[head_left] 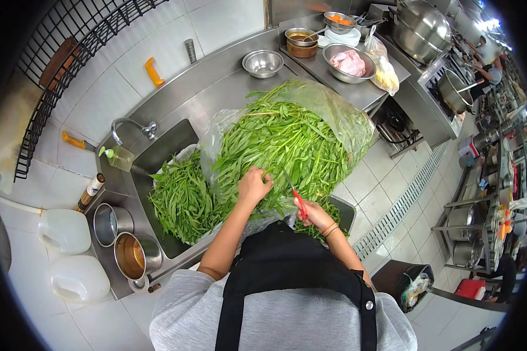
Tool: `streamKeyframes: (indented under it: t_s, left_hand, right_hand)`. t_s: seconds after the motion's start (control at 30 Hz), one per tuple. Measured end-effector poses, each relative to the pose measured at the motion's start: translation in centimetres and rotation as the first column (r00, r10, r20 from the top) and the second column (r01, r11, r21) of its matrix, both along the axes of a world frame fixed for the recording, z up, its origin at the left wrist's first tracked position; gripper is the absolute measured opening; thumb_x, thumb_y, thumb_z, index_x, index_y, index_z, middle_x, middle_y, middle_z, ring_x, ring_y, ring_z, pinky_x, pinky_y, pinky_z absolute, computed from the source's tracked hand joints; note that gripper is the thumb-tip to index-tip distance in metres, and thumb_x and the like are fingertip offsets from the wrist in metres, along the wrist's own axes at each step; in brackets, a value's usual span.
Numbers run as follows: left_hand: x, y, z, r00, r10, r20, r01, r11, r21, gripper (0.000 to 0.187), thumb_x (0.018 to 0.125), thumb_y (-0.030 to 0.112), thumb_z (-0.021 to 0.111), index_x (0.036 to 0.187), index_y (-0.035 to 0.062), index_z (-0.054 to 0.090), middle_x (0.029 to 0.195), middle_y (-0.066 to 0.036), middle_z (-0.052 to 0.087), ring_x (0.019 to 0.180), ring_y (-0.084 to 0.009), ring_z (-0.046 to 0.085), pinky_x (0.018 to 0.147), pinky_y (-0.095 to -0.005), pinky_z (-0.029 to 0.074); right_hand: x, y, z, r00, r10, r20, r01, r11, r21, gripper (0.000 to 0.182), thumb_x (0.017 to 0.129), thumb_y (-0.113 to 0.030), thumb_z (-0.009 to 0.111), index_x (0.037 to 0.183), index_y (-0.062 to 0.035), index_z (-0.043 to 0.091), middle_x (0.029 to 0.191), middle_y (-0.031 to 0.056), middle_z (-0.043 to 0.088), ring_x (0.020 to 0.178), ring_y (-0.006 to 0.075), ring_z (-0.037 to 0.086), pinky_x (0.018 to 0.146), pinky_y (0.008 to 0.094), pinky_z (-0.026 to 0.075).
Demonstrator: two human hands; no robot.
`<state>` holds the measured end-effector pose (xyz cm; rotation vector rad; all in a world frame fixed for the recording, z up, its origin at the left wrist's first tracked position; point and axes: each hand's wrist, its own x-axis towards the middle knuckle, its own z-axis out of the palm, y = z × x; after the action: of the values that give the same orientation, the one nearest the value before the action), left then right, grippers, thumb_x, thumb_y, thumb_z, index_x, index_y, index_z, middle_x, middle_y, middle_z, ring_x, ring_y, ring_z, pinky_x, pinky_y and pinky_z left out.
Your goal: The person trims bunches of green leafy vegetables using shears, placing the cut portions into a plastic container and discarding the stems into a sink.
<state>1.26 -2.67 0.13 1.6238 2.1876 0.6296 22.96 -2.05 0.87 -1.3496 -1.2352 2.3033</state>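
Red-handled scissors point(299, 203) — right hand point(317, 216); left — greens point(293, 131).

"What can't you make out around the left hand point(255, 186)?"
"Its fingertips, mostly; the leaves point(284, 137) hide what they pinch."
"And the scissors point(300, 203)?"
"The right hand point(317, 215) covers part of the handle, and the blade ends get lost against the stems."
"Can you see the bottom of the sink point(168, 241)?"
"Hardly, the greens cover most of it. The knotted bag point(385, 76) on the table point(357, 90) is too small to read; I can't name what's inside."
"Anything cut off?"
"The wire rack point(93, 36) at the top, and the grey shirt point(301, 322) at the bottom. The people point(490, 73) far right are small and blurred."
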Motion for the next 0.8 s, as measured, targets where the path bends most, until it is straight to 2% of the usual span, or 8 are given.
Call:
streamKeyframes:
  t_s: [0.2,0.3,0.33,0.43,0.5,0.6,0.73,0.8]
  left_hand:
    - [0.2,0.0,0.7,0.987,-0.009,0.161,-0.002,0.998,0.063,0.018,0.067,0.023,0.071,0.072,0.0074,0.064,0.07,-0.007,0.057,0.071,-0.0258,0.059,0.063,-0.0364,0.047]
    - [1.9,-0.2,0.5,0.988,-0.05,0.147,0.045,0.998,0.04,0.02,0.066,0.024,0.072,0.076,0.0077,0.065,0.071,-0.007,0.058,0.068,-0.0249,0.059,0.061,-0.036,0.047]
    - [2.4,-0.2,0.5,0.995,-0.074,0.069,0.075,0.997,-0.011,0.021,0.067,0.024,0.072,0.078,0.0085,0.064,0.077,-0.007,0.06,0.072,-0.0258,0.06,0.061,-0.0379,0.048]
    - [2.9,0.4,-0.5,1.0,-0.018,0.001,0.018,0.999,-0.036,0.018,0.068,0.023,0.07,0.078,0.0094,0.064,0.079,-0.007,0.06,0.073,-0.0264,0.061,0.06,-0.0383,0.048]
    - [2.7,0.4,-0.5,0.999,-0.017,0.049,0.017,1.0,0.002,0.017,0.07,0.022,0.068,0.079,0.0088,0.063,0.077,-0.008,0.062,0.07,-0.0275,0.061,0.06,-0.0386,0.048]
    - [2.7,-0.3,0.8,0.967,-0.009,0.253,-0.016,0.995,0.094,0.02,0.069,0.021,0.069,0.077,0.0044,0.06,0.068,-0.009,0.063,0.061,-0.027,0.06,0.057,-0.0352,0.045]
    - [2.5,-1.3,1.6,0.947,-0.056,0.316,0.03,0.996,0.086,0.021,0.07,0.022,0.069,0.078,0.0037,0.06,0.069,-0.011,0.062,0.062,-0.0259,0.06,0.059,-0.0326,0.045]
    - [1.8,-1.9,1.6,0.947,-0.01,0.321,-0.052,0.981,0.186,0.017,0.072,0.019,0.065,0.081,0.0052,0.061,0.072,-0.012,0.063,0.066,-0.0269,0.062,0.06,-0.0326,0.047]
  right_hand:
    - [1.7,-1.0,-0.6,0.998,-0.022,-0.052,0.022,1.0,-0.001,0.042,0.083,-0.05,0.056,0.07,-0.0112,0.045,0.058,-0.0019,0.045,0.044,0.0046,0.036,0.042,0.0195,0.029]
    - [1.8,-1.3,-1.3,0.998,-0.043,-0.053,0.043,0.999,-0.015,0.043,0.084,-0.05,0.055,0.07,-0.0109,0.046,0.058,-0.0016,0.046,0.044,0.0052,0.037,0.042,0.0196,0.03]
    - [1.8,-1.3,-1.4,0.998,-0.046,-0.053,0.045,0.999,-0.015,0.043,0.084,-0.05,0.055,0.07,-0.0109,0.046,0.058,-0.0016,0.046,0.044,0.0052,0.037,0.042,0.0196,0.03]
    - [1.8,-1.3,-1.5,0.999,-0.04,-0.031,0.04,0.999,-0.013,0.043,0.084,-0.05,0.055,0.07,-0.0107,0.046,0.058,-0.0015,0.046,0.044,0.0055,0.038,0.042,0.0197,0.031]
    - [1.8,-1.4,-1.3,0.998,-0.042,-0.041,0.042,0.999,-0.009,0.043,0.084,-0.05,0.054,0.071,-0.0106,0.047,0.059,-0.0016,0.047,0.045,0.0056,0.038,0.042,0.0197,0.031]
    - [1.5,-1.2,-1.1,0.997,-0.009,-0.076,0.01,1.0,0.021,0.041,0.084,-0.048,0.055,0.071,-0.0103,0.048,0.059,-0.0017,0.047,0.045,0.0051,0.039,0.042,0.0192,0.031]
    - [0.6,-0.8,-1.6,0.997,-0.03,-0.071,0.034,0.998,0.046,0.039,0.085,-0.045,0.057,0.07,-0.0099,0.049,0.059,-0.0023,0.048,0.045,0.0044,0.039,0.042,0.0189,0.031]
    - [0.7,-0.5,-3.2,0.997,0.053,-0.054,-0.042,0.981,0.188,0.037,0.085,-0.043,0.058,0.071,-0.0095,0.05,0.059,-0.0031,0.047,0.046,0.004,0.039,0.042,0.0189,0.032]
